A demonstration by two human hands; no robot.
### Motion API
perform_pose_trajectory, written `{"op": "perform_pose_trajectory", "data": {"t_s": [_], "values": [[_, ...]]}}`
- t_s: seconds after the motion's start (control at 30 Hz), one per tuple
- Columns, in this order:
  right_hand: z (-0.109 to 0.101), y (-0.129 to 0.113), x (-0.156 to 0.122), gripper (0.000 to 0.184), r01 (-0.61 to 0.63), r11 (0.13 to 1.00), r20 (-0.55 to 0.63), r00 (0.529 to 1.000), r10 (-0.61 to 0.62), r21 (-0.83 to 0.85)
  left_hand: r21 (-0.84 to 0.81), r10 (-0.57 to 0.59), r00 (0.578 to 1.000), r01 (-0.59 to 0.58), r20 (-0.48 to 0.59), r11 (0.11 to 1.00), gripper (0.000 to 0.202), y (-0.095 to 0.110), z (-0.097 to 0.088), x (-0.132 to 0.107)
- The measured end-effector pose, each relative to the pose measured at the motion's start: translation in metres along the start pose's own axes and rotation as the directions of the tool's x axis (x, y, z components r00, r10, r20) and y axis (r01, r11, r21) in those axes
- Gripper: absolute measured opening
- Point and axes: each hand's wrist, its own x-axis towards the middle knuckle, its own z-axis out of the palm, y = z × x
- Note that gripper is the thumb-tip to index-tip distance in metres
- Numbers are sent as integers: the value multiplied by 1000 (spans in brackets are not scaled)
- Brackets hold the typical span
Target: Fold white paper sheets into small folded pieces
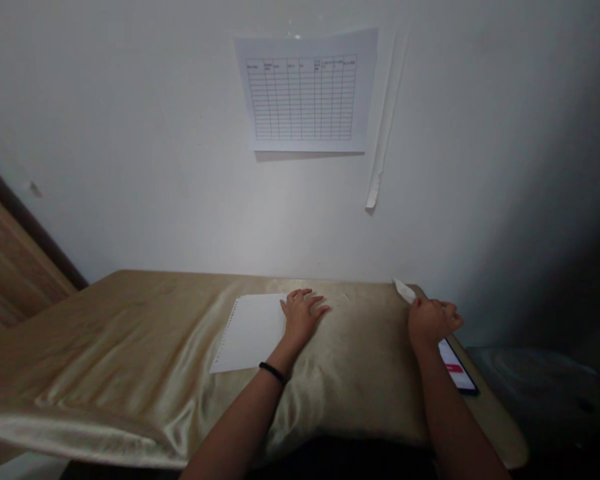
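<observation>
My left hand (301,312) lies flat, fingers spread, on the shiny beige cloth (145,347) that covers the table, its edge touching a white sheet of paper (250,332) with a punched left margin. A black band circles that wrist. My right hand (431,319) is closed near the far right corner of the table, pinching a small white piece of paper (405,291) that sticks up to the left of the fingers. Just beside my right forearm lies a phone (457,368) with a lit screen showing a red bar.
A printed grid form (305,93) hangs on the white wall, with a peeling white strip (383,153) to its right. A wooden panel (15,267) stands at the left. A dark surface (540,387) lies at the right of the table.
</observation>
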Motion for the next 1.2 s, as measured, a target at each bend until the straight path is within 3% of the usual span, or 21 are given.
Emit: {"op": "perform_pose_trajectory", "data": {"t_s": [0.33, 0.67, 1.2], "values": [[6, 1, -1, 35, 9, 998, 138, 990, 0, -62, 5, -2, 1000, 2, 22, 1000, 25, 0, 1, -1], [7, 5, 2, 36, 30, 996, 52, 998, -26, -87, -6, 15, 1000, -15, 27, 1000, 23, -2, 2, -1], [5, 6, 2, 33, 11, 992, 55, 998, -5, -127, 22, 24, 999, -24, 31, 999, 24, -1, 1, -3]]}}
